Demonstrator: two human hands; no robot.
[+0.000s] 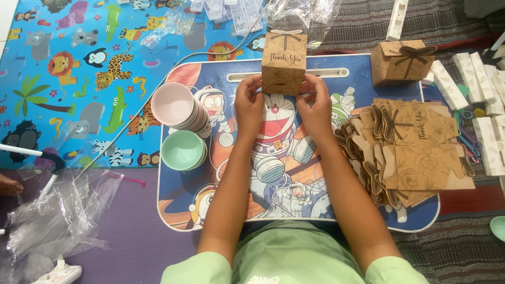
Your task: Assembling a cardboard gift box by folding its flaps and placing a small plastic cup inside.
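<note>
Head view: over the cartoon-printed worktop, beside stacked flat cartons, the left hand and right hand clamp a brown gift box; too hard a squeeze could buckle its thin card walls.

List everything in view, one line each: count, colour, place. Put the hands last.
folded gift box: one, brown, upright on the lap tray, held from both sides
finished gift box: one, brown, tray's far right corner
flat box blanks: a stack, brown, right side of tray
pink bowls: a stack, left side of tray
green bowls: a stack, below the pink ones
lap tray: one, cartoon print
plastic bags: clear, crumpled, lower left
left hand: on the box's left side
right hand: on its right side
</note>
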